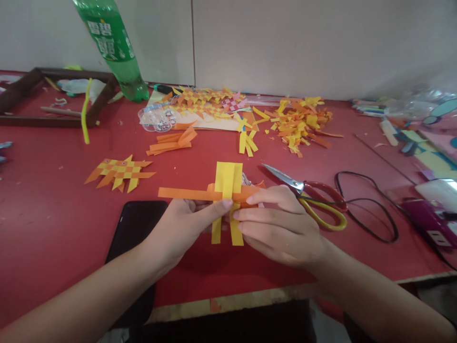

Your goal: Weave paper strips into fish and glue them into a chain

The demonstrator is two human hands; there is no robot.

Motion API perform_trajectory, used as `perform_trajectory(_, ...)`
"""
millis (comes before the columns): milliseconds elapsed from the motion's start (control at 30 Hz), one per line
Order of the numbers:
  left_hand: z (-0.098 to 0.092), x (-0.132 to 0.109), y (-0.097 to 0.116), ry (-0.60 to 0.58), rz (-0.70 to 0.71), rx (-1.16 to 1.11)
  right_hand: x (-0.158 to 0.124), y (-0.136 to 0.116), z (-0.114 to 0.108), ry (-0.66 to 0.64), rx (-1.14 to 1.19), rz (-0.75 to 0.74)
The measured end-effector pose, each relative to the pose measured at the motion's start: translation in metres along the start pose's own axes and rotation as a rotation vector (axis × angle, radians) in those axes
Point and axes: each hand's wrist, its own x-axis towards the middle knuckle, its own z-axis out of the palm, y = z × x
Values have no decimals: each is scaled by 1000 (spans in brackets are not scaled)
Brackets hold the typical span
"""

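Observation:
Yellow and orange paper strips (228, 177), woven across one another, are held up above the red table between my two hands. My left hand (182, 224) grips them from the left, thumb pressed on the front where the strips cross. From the right, my right hand (282, 224) pinches the orange strips with its fingertips on the yellow ones. One orange strip reaches out left past my left hand, and two yellow ends hang down. A finished woven paper fish (123, 172) lies on the left. Scissors (303, 190) with red and yellow handles lie beyond my right hand.
A black phone (134, 224) lies under my left forearm. Orange strips (173, 142), a heap of paper scraps (302, 124) and more woven pieces (207, 101) lie toward the wall. A green bottle (116, 52) stands by a brown frame (43, 121). A black cable (378, 209) curls at right.

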Motion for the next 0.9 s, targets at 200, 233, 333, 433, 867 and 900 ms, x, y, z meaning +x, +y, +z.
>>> perform_trajectory(200,3,-1,5,74,-29,125,2,-3,-6,32,82,43)
perform_trajectory(233,4,-1,5,83,-12,127,2,-4,-6,77,74,107)
perform_trajectory(333,6,-3,7,93,61,126,2,-8,-3,237,149,399)
perform_trajectory(433,7,-7,9,71,97,170,2,-10,1,240,450,624)
perform_trajectory(867,7,-8,12,8,111,274,8,-8,-2,68,693,700)
perform_trajectory(900,7,-8,12,7,105,271,9,-8,-2,66,694,692)
